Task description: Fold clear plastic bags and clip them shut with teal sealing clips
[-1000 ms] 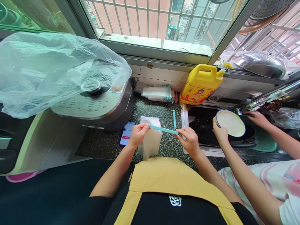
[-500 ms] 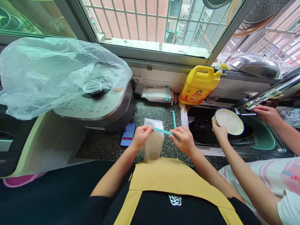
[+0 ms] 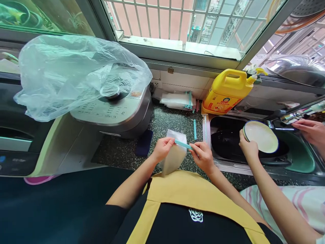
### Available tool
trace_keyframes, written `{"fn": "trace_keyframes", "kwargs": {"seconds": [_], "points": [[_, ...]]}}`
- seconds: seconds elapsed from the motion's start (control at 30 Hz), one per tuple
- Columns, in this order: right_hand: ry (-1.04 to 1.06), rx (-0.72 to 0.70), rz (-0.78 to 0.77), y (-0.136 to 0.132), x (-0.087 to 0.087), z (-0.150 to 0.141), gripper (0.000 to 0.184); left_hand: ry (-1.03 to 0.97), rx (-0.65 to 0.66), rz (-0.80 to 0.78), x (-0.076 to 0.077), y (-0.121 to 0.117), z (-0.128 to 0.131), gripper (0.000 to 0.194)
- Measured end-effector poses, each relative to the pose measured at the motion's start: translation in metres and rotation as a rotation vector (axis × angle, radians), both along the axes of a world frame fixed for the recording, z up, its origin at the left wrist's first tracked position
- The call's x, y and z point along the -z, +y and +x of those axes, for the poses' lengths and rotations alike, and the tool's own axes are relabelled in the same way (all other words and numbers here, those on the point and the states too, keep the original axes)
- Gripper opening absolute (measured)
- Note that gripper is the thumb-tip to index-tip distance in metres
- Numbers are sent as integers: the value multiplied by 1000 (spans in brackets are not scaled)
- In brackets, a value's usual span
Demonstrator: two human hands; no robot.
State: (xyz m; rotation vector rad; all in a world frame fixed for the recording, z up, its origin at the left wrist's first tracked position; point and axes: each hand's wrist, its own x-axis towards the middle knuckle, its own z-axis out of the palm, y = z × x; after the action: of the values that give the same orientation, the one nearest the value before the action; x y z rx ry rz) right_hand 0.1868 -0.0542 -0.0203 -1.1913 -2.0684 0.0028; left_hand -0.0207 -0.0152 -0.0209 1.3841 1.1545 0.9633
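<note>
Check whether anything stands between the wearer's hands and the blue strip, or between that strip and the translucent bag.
Nothing visible does: the left hand and right hand hold the blue strip at its ends, and it crosses over the translucent bag. Whether strip and bag touch cannot be told.

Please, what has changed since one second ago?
The left hand and right hand came closer together, both still holding the narrow light-blue plastic strip. The flat rectangular phone went from lit to dark. The co-worker's right hand shifted rightward. The yellow plastic jug stayed put.
</note>
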Motion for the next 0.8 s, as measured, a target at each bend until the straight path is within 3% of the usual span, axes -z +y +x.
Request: {"fn": "trace_keyframes", "kwargs": {"seconds": [0.13, 0.3, 0.47, 0.6, 0.8], "points": [[19, -17, -47, 10, 23, -6, 18, 154, -29, -17, 26, 9, -6, 40], [-81, -81, -186, 44, 61, -31, 19, 319, -145, -9, 62, 30, -31, 27], [-129, -107, -258, 68, 88, -51, 18, 378, -238, -46, 84, 38, -49, 23], [-108, -119, -246, 69, 88, -49, 18, 352, -271, -45, 85, 37, -44, 23], [5, -89, -106, 50, 62, -25, 19, 233, -226, -13, 69, 29, -23, 29]]}}
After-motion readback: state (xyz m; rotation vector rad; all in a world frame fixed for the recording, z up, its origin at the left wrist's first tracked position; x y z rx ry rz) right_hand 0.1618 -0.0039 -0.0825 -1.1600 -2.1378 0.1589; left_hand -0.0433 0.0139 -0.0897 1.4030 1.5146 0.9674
